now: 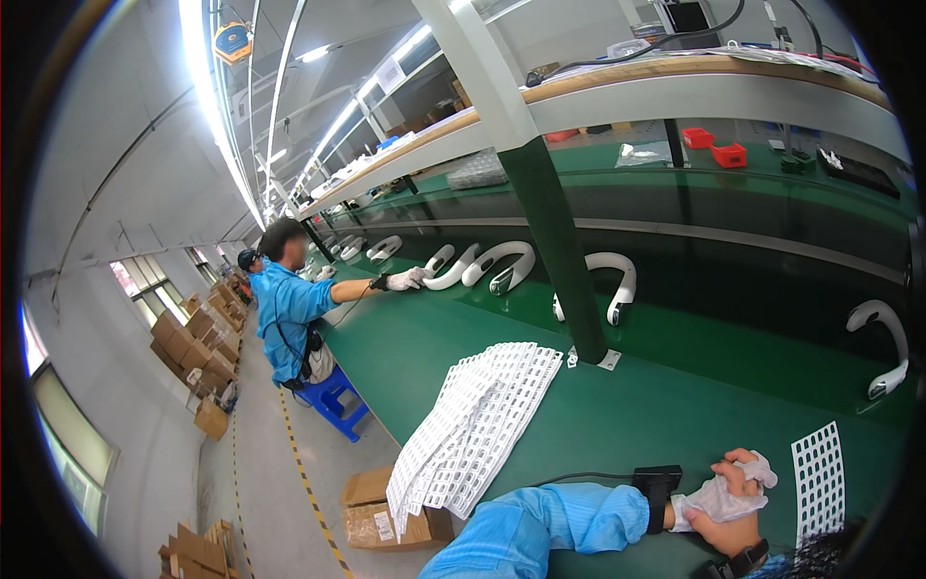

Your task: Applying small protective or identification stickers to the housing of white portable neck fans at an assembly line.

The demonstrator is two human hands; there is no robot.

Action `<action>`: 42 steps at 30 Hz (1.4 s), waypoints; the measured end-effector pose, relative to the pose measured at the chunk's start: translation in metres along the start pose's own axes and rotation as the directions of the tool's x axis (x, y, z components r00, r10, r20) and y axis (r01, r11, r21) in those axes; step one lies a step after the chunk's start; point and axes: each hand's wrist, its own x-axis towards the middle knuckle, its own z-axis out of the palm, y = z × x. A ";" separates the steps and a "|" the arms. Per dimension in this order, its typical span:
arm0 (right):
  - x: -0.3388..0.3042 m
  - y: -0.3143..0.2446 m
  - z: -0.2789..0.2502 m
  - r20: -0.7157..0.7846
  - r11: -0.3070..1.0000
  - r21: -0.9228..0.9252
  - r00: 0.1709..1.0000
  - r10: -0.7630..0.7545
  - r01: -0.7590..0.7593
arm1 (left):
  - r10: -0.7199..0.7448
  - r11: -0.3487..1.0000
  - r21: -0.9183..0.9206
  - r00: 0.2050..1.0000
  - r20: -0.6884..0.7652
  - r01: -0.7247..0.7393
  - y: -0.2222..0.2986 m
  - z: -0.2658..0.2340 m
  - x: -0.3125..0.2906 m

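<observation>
My left hand wears a thin white glove, and bare fingers show past it. Its fingers are curled, and what lies inside them is hidden. My right hand presses against it from the near side, closed on the white glove with its thumb over the left hand. A black strapped device with a cable sits on my left wrist, below a blue sleeve. Just right of my hands lies a single white sheet with rows of dark rounded shapes. Left of them, a fanned pile of similar sheets overhangs the table edge.
Several white U-shaped devices lie along the far side of the green table. A green-wrapped post rises from it, under a shelf holding red bins. A co-worker reaches toward the devices. Cardboard boxes stand below.
</observation>
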 end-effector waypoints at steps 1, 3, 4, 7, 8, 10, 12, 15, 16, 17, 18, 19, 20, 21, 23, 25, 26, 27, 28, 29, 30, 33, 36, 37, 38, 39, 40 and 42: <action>0.000 0.001 0.001 -0.003 1.000 0.021 1.000 0.003 -0.002 | 0.000 1.000 0.001 1.000 0.001 0.000 0.000 -0.001 0.001; 0.000 0.000 0.001 -0.003 0.999 0.041 1.000 0.006 -0.005 | -0.001 1.000 0.001 1.000 0.000 0.001 0.000 -0.004 0.001; 0.001 -0.001 0.001 0.002 0.999 0.031 1.000 -0.008 0.008 | -0.001 1.000 0.002 1.000 -0.001 0.001 0.001 -0.005 0.001; 0.002 -0.002 0.001 0.010 0.999 0.028 1.000 -0.023 0.023 | -0.004 1.000 0.008 1.000 -0.004 0.004 0.001 -0.009 0.001; 0.001 -0.002 0.001 0.012 0.999 0.032 1.000 -0.023 0.023 | -0.004 1.000 0.009 1.000 -0.005 0.004 0.002 -0.010 0.001; 0.000 -0.002 0.000 0.013 0.999 0.033 1.000 -0.018 0.018 | -0.006 1.000 0.011 1.000 -0.006 0.006 0.003 -0.012 0.001; -0.001 -0.001 0.000 0.014 0.999 0.034 1.000 -0.015 0.014 | -0.006 1.000 0.013 1.000 -0.008 0.007 0.004 -0.013 0.002; -0.004 0.000 -0.001 -0.022 0.999 0.038 1.000 -0.020 0.021 | -0.007 1.000 0.015 1.000 -0.006 0.007 0.007 -0.014 0.006; -0.004 0.000 -0.003 -0.016 1.000 0.025 1.000 -0.016 0.016 | -0.006 1.000 0.013 1.000 -0.001 0.006 0.007 -0.014 0.008; -0.005 -0.002 -0.006 -0.009 1.000 0.009 1.000 -0.010 0.010 | -0.005 1.000 0.010 1.000 0.006 0.005 0.007 -0.013 0.010; -0.004 -0.002 -0.008 -0.015 1.000 0.001 1.000 -0.002 0.002 | -0.003 1.000 0.004 1.000 0.016 0.003 0.007 -0.012 0.013; -0.005 -0.002 -0.009 0.000 1.000 0.002 1.000 -0.012 0.012 | -0.005 1.000 -0.011 1.000 0.030 0.006 0.006 -0.008 0.017; -0.004 -0.002 -0.009 0.013 1.000 0.002 1.000 -0.020 0.020 | -0.008 1.000 -0.027 0.999 0.048 0.009 0.005 -0.002 0.021; 0.002 -0.004 -0.004 -0.027 0.997 -0.008 0.997 -0.071 0.070 | -0.010 0.999 -0.045 0.998 0.068 0.013 0.003 0.003 0.026; 0.011 -0.007 0.003 -0.069 0.999 0.017 0.997 -0.035 0.037 | -0.013 0.996 -0.089 0.995 0.104 0.022 -0.006 0.020 0.038; 0.006 -0.009 -0.004 -0.214 0.999 -0.047 0.976 -0.027 0.018 | 0.020 0.991 -0.132 0.982 0.188 0.005 -0.003 0.052 0.058; 0.002 -0.008 -0.004 -0.277 0.997 -0.079 0.961 -0.026 0.004 | 0.234 0.963 0.123 0.971 0.055 -0.239 -0.022 0.042 0.068; 0.004 -0.006 -0.009 -0.344 0.998 0.065 0.939 -0.003 0.027 | -0.053 0.978 -0.202 0.998 -0.045 0.043 0.005 0.034 0.076; 0.007 -0.004 -0.011 -0.331 0.994 0.108 0.943 0.021 0.016 | -0.067 0.967 -0.254 0.981 -0.182 0.019 0.017 0.017 0.085; 0.007 -0.001 -0.011 -0.280 0.994 0.103 0.958 0.068 -0.041 | 0.059 0.998 -0.010 0.931 -0.361 -0.067 0.007 -0.002 0.100; 0.008 0.004 -0.011 -0.231 0.991 0.094 0.966 0.117 -0.097 | 0.371 0.798 0.603 0.807 -0.459 -0.023 -0.011 -0.034 0.116; 0.008 0.014 -0.010 -0.257 0.980 0.155 0.952 0.165 -0.128 | 0.499 0.227 0.826 0.666 -0.554 0.517 -0.013 -0.094 0.160; 0.005 0.024 -0.018 -0.234 0.980 0.171 0.962 0.140 -0.101 | 0.247 0.176 0.674 0.631 -0.736 0.717 -0.029 -0.137 0.194; 0.005 0.026 -0.021 -0.205 0.984 0.170 0.974 0.097 -0.062 | 0.054 0.307 0.689 0.710 -0.702 0.657 -0.051 -0.172 0.200; 0.002 0.031 -0.025 -0.209 0.982 0.171 0.971 0.113 -0.077 | -0.141 0.320 0.632 0.695 -0.705 0.706 -0.053 -0.171 0.211; 0.001 0.029 -0.030 -0.207 0.980 0.175 0.970 0.126 -0.091 | -0.127 0.316 0.626 0.686 -0.716 0.713 -0.066 -0.175 0.214; 0.001 0.027 -0.033 -0.187 0.980 0.180 0.975 0.118 -0.085 | -0.173 0.317 0.628 0.695 -0.698 0.710 -0.074 -0.181 0.212; 0.003 0.026 -0.034 -0.196 0.985 0.171 0.979 0.063 -0.029 | -0.428 0.174 0.690 0.685 -0.590 0.703 -0.055 -0.186 0.224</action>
